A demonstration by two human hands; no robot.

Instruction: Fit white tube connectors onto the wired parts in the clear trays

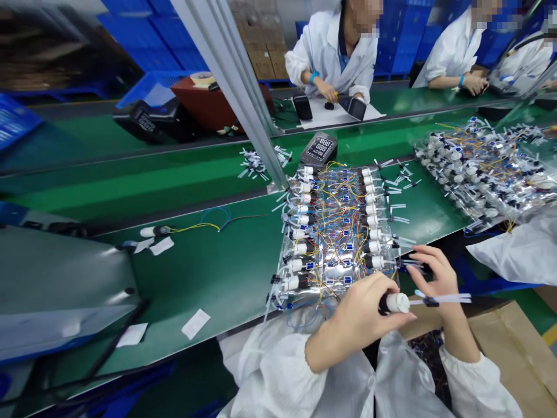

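My left hand [363, 307] is closed around a small pump [397, 303] with a black body and a white cap, above the table's near edge. Clear thin tubes [455, 298] with a black piece on them stick out to the right from the white cap. Behind these tubes, my right hand [437, 278] has its fingers apart and curved, with nothing visibly gripped. Just beyond both hands lies a stack of pump assemblies [339, 232] in two columns, with coloured wires between them and clear plastic under them.
More wired assemblies [478, 168] are piled at right. A loose pump [154, 231] with wires lies at left, near white paper slips [195, 324]. A metal post [235, 87] rises by a display device [319, 147]. A cardboard box [509, 348] stands below right. Co-workers sit opposite.
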